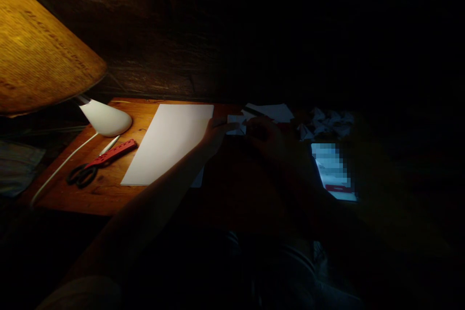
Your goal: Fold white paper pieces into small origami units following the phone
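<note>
The scene is very dark. My left hand point(215, 134) reaches over the wooden table point(105, 193), its fingers pinched on a small piece of white paper point(236, 124). In the shadow just to the right, my right hand point(267, 139) also touches that small paper; its fingers look curled, though the dark hides what they grip. A large white sheet point(169, 143) lies flat beside my left hand.
A white lamp base point(106, 117) with a cord and a big lit shade point(36, 53) stand at the left. Scissors point(83, 173) and a red ruler point(115, 151) lie near it. More paper point(272, 111), crumpled scraps point(327, 123) and a lit phone point(333, 172) are at the right.
</note>
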Demonstrator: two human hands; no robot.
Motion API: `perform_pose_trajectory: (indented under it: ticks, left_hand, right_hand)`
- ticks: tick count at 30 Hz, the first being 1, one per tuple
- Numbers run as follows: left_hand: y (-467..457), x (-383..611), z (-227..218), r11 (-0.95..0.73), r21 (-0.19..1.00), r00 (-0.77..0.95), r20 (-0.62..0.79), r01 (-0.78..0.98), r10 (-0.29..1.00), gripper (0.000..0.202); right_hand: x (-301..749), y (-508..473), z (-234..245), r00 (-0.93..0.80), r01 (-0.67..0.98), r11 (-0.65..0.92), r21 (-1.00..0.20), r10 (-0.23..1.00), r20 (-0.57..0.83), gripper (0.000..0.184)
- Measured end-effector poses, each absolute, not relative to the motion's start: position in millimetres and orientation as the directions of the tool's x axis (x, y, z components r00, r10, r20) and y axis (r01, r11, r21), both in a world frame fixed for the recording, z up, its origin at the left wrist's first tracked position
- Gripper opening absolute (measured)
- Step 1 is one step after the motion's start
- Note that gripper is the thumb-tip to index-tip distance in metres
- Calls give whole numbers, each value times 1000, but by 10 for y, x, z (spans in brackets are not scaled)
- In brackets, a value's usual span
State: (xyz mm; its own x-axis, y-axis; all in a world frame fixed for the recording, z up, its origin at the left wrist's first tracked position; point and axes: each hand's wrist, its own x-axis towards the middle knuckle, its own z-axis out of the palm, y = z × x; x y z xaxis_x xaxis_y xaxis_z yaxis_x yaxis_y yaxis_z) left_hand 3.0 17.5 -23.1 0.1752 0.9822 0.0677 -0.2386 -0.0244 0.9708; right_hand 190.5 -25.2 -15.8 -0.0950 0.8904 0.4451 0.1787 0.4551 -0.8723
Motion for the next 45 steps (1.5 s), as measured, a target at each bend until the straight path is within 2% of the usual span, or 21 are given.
perform_pose_trajectory:
  ticks: [10, 20, 27, 39, 45]
  left_hand:
    - [181, 47, -230, -14, 969, 222, 71, -248, 972, 20]
    - [176, 42, -242, -8, 974, 214, 57, -226, 975, 24]
    - [172, 45, -235, -9, 981, 242, 57, -193, 969, 24]
    - [155, 44, -209, 12, 977, 250, 43, -214, 967, 19]
    - [158, 48, -205, 12, 976, 249, 44, -219, 968, 19]
  right_hand:
    - [1908, -254, -188, -97, 238, 539, -808, 841, 532, 21]
    - [1942, -245, -182, -108, 263, 513, -817, 857, 504, 24]
    - [1922, -257, -167, -69, 217, 471, -855, 881, 468, 16]
    - [1945, -259, -171, -111, 177, 474, -863, 881, 461, 28]
    - [1940, -272, -158, -112, 197, 476, -857, 879, 463, 27]
